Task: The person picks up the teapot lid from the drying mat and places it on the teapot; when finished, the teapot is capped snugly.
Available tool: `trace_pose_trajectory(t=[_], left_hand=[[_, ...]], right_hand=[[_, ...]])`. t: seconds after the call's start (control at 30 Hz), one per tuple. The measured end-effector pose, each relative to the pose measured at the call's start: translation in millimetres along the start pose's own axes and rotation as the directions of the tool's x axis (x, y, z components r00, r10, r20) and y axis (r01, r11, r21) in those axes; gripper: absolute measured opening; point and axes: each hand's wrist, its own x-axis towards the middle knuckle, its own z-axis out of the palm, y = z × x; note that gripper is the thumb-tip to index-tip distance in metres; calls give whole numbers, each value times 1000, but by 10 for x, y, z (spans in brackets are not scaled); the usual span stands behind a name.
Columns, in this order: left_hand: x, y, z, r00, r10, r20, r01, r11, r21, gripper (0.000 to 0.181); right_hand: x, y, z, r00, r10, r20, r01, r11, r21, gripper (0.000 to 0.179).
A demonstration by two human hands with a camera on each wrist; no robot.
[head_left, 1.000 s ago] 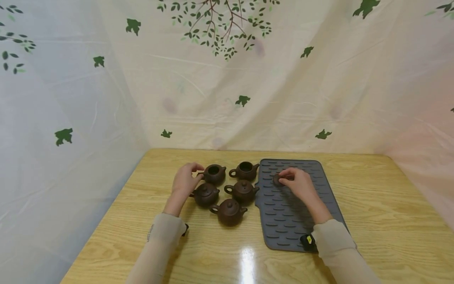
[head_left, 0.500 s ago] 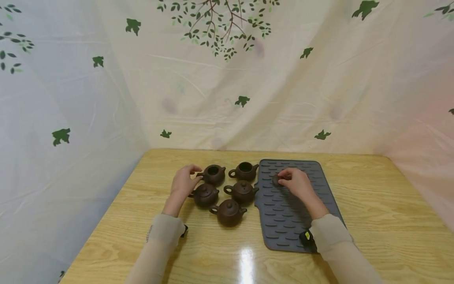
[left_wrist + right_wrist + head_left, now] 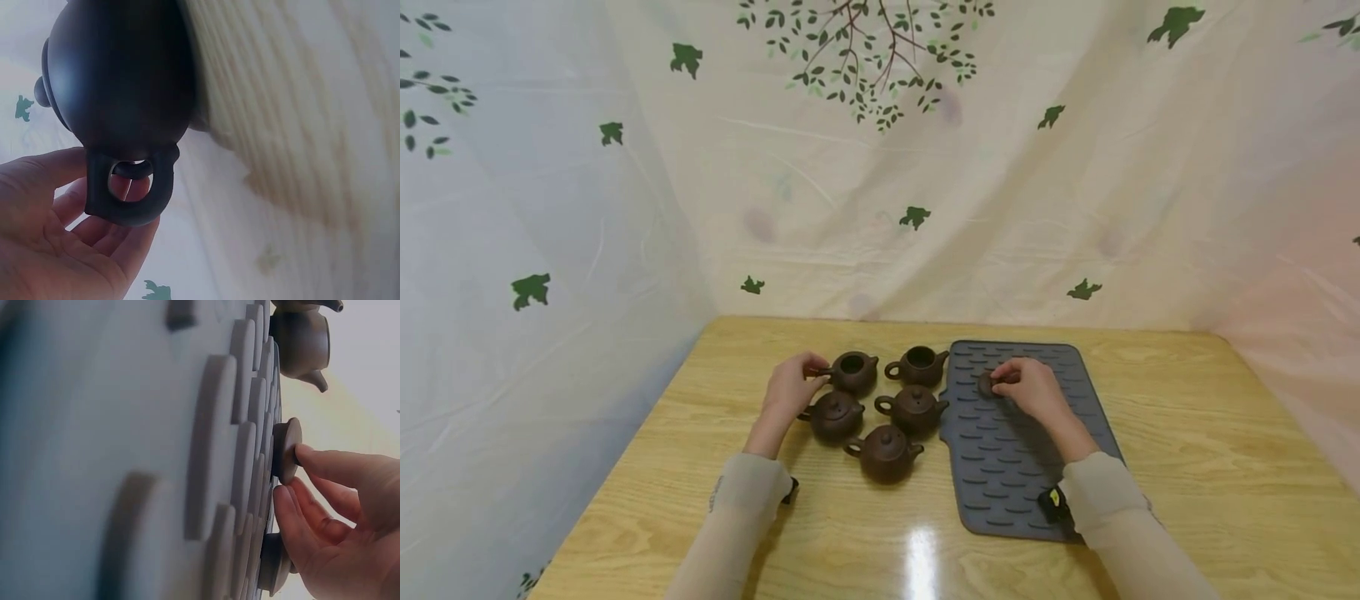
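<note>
In the head view, my left hand (image 3: 786,387) pinches the handle of the lidless back-left teapot (image 3: 854,375). In the left wrist view, a nearer lidded teapot (image 3: 122,75) covers most of it, and the fingertips show behind that teapot's handle. Over the grey ridged mat (image 3: 1000,467), my right hand (image 3: 1033,387) holds a round brown teapot lid (image 3: 287,450) between thumb and fingers. The lid stands at the mat's surface; its knob is hidden by the fingers. A second lid (image 3: 273,559) lies on the mat beneath the hand.
Another lidless teapot (image 3: 920,365) stands at the back, close to the mat's left edge. Lidded teapots, one in the middle (image 3: 916,408) and one in front (image 3: 886,454), stand close together on the wooden table (image 3: 850,550). A patterned curtain (image 3: 880,275) hangs behind the table.
The left fingers have closed in on the handle of the back-left teapot. The right hand stays at the lid with hardly any movement. The teapots have not moved.
</note>
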Motion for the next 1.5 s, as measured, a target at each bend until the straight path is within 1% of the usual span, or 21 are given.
trace_pose_trajectory(t=[0.1,0.27,0.53,0.77,0.9,1.03,1.27,1.5], left_hand=[[8,-25,18,1000,3,12,-3,1000,-5,16],[38,-46,36,999,-21,36,22,999,-28,17],[104,-57,44,998,-18,57,21,999,-49,16],[164,-77,52,998,-11,61,15,998,-58,14],[191,-64,29,998,-19,59,22,998,-56,12],[209,-51,7,998,-20,66,24,998,-55,11],[254,-80,21,997,-13,82,17,999,-47,11],[270,-86,-2,995,-11,102,15,999,-36,12]], right_hand=[[-5,14,-1,1000,1,-6,0,1000,6,16],[-7,3,-19,1000,-8,-17,8,1000,28,20],[36,-132,-56,999,-25,-23,26,999,37,21],[73,-321,-78,999,-42,-8,42,998,55,23],[98,-433,-52,998,-69,-2,69,995,72,23],[133,-561,-8,995,-98,1,98,992,82,22],[193,-805,92,993,-113,19,110,988,108,20],[255,-1037,220,990,-139,35,134,984,116,19]])
